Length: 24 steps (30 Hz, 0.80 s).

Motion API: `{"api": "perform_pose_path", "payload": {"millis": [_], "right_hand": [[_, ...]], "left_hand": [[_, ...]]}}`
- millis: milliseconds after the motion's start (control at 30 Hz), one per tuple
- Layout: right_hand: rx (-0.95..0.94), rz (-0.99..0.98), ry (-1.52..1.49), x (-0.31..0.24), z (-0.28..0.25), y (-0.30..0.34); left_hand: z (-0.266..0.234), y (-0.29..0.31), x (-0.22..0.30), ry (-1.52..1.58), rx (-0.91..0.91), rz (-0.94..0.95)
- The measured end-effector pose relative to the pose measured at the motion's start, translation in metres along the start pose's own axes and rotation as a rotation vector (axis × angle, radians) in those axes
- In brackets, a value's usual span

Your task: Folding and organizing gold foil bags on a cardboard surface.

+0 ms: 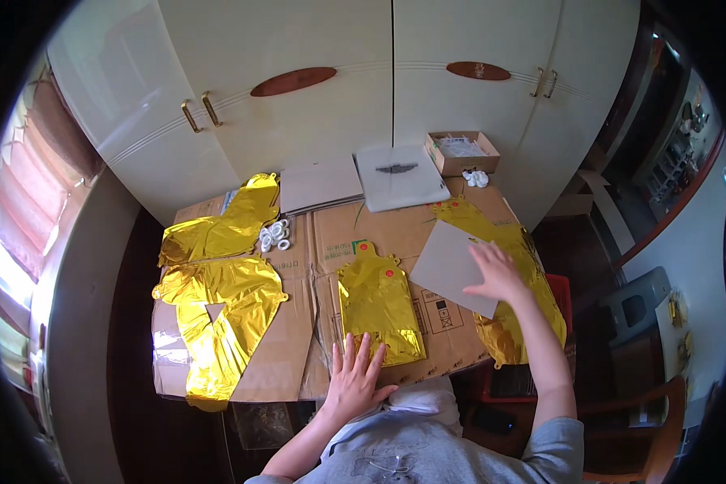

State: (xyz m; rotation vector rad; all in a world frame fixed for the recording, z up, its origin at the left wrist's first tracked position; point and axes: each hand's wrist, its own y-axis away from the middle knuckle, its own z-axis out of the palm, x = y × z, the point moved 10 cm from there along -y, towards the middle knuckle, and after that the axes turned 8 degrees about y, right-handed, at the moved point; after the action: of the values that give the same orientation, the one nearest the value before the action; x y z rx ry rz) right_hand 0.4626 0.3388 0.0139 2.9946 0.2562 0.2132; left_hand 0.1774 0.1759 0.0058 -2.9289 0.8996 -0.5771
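Observation:
A folded gold foil balloon [377,302] lies in front of me on a flattened cardboard sheet, with two small red dots near its top. My left hand [359,373] rests flat on its lower edge, fingers spread. To the right, a light grey card [444,262] lies tilted, partly over another stretch of gold foil [504,234]. Over the card's right part is my right hand [494,273], its fingers apart and nothing gripped; whether it touches the card I cannot tell.
At the left lie more gold foil balloons [226,315], beside several small white rings [275,235]. Toward the back are grey boards [319,185], a translucent white folder [399,184], an open carton [458,165] and a white bundle [476,178]. White cabinets [298,121] stand behind the cardboard [278,367].

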Motion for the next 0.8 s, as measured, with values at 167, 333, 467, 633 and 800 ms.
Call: {"api": "perform_pose_path", "payload": {"millis": [167, 333, 467, 633, 800], "right_hand": [[-0.077, 0.127, -0.134, 0.068, 0.032, -0.029], [0.048, 0.133, -0.003, 0.067, 0.006, -0.043], [0.124, 0.114, -0.416, 0.099, -0.021, -0.051], [0.454, 0.089, -0.606, 0.090, -0.143, 0.008], [0.505, -0.097, -0.889, 0.044, -0.156, 0.029]], "left_hand": [[-0.005, -0.002, 0.019, 0.090, -0.008, 0.086], [0.002, 0.005, 0.017, 0.093, -0.007, 0.057], [-0.001, 0.008, 0.012, 0.124, 0.004, 0.052], [-0.027, 0.010, 0.001, 0.187, 0.158, 0.023], [-0.070, 0.027, 0.019, 0.080, 0.533, 0.128]]}}
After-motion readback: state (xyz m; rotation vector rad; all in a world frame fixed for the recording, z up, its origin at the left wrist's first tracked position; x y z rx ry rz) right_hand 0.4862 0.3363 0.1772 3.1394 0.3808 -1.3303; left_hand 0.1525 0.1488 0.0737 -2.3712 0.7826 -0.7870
